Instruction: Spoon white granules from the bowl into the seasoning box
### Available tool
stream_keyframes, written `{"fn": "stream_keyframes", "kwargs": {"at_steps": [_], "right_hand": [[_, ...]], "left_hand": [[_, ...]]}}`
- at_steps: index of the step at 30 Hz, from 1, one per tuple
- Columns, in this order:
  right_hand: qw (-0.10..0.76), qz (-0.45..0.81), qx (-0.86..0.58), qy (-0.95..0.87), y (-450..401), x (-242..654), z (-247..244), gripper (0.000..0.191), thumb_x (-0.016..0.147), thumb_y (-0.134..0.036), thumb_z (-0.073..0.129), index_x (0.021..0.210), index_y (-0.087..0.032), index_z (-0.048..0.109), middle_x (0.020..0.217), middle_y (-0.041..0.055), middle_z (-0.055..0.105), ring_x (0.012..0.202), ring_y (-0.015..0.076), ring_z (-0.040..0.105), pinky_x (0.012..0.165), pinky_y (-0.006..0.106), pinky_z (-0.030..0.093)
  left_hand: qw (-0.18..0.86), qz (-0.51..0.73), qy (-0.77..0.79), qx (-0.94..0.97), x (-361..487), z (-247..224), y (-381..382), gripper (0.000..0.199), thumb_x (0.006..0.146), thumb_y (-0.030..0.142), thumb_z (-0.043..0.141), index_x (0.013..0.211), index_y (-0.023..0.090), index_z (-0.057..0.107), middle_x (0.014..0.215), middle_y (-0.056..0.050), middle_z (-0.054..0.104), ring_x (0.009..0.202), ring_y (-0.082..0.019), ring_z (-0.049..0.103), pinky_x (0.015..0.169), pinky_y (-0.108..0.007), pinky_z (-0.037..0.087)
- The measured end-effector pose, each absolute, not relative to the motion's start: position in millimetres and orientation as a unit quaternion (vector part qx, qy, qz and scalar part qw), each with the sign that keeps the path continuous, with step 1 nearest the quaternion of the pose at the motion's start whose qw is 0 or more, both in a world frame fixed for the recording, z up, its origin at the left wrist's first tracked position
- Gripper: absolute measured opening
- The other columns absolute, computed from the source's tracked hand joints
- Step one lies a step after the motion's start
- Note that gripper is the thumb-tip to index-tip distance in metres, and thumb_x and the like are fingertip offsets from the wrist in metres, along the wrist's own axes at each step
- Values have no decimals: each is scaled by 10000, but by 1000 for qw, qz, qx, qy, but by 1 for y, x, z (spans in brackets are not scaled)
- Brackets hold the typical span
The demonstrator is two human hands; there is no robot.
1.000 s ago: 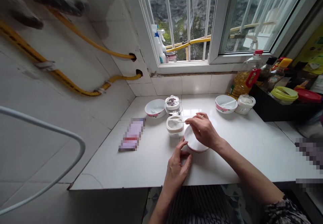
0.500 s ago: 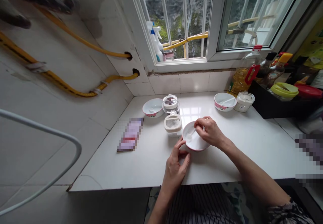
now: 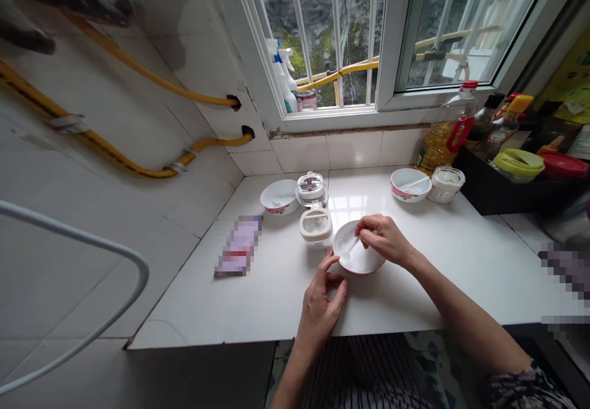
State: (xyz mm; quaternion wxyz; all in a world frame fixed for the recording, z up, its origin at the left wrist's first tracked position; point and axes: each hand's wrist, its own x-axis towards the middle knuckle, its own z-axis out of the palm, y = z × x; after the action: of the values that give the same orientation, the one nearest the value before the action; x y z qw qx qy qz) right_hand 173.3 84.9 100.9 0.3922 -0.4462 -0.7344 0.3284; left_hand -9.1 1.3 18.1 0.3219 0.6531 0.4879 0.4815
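Note:
A white bowl [image 3: 369,266] with a pinkish rim stands on the counter in front of me. White contents, perhaps powder, seem to lie in it, though they blend with the bowl. My right hand [image 3: 380,237] pinches the handle of a small white spoon [image 3: 353,247], its tip down inside the bowl. With curved fingers my left hand [image 3: 322,301] steadies the bowl at its near left side, index fingertip at the rim and thumb low by the wall. Just beyond is a lidded container [image 3: 316,226] with a cream rim.
Behind stand a clear-lidded jar [image 3: 312,189] and a flowered bowl [image 3: 279,199]. Another flowered bowl [image 3: 411,186] with a spoon sits back right, beside a white-filled jar [image 3: 445,185] and an oil bottle [image 3: 445,132]. A black rack [image 3: 511,194] holds bottles. A purple packet [image 3: 238,246] lies left.
The spoon's tip has shifted slightly left and down inside the bowl, with a small movement of my right hand. My left hand stays at the bowl's side.

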Motion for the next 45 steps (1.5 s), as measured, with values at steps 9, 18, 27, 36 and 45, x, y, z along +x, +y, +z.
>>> {"fn": "stream_keyframes", "kwargs": {"at_steps": [9, 18, 27, 36, 45], "right_hand": [[453, 479, -473, -585, 95, 181, 102, 125, 632, -245, 533, 605, -184, 638, 458, -32, 552, 484, 125, 494, 568, 265, 405], [514, 474, -447, -557, 98, 166, 107, 142, 714, -307, 583, 752, -186, 648, 577, -5, 656, 584, 155, 611, 684, 306, 498], [381, 56, -349, -854, 92, 139, 96, 268, 868, -37, 427, 927, -204, 629, 817, 48, 759, 793, 193, 672, 1051, 451, 367], [479, 21, -413, -774, 87, 168, 111, 177, 837, -114, 487, 773, -225, 609, 682, -4, 684, 637, 175, 604, 933, 388, 430], [372, 74, -455, -806, 91, 167, 88, 173, 792, -101, 485, 727, -207, 606, 616, -2, 658, 552, 149, 539, 928, 387, 433]], "left_hand": [[325, 480, 490, 651, -9, 17, 0, 377, 869, 202, 567, 1244, 230, 537, 1365, -131, 615, 787, -122, 718, 825, -280, 588], [327, 474, 499, 647, -8, 23, 0, 376, 857, 192, 563, 1232, 219, 548, 1235, -108, 687, 751, -127, 705, 797, -274, 586], [324, 481, 495, 647, -8, 19, 0, 375, 875, 198, 551, 1249, 223, 541, 1208, -101, 695, 788, -142, 714, 838, -292, 580], [320, 471, 497, 654, -9, 18, 0, 385, 876, 192, 565, 1258, 231, 532, 1443, -141, 560, 791, -128, 713, 841, -304, 583], [320, 479, 496, 650, -9, 15, 1, 383, 874, 189, 573, 1254, 228, 540, 1433, -146, 569, 825, -139, 728, 844, -303, 589]]}}
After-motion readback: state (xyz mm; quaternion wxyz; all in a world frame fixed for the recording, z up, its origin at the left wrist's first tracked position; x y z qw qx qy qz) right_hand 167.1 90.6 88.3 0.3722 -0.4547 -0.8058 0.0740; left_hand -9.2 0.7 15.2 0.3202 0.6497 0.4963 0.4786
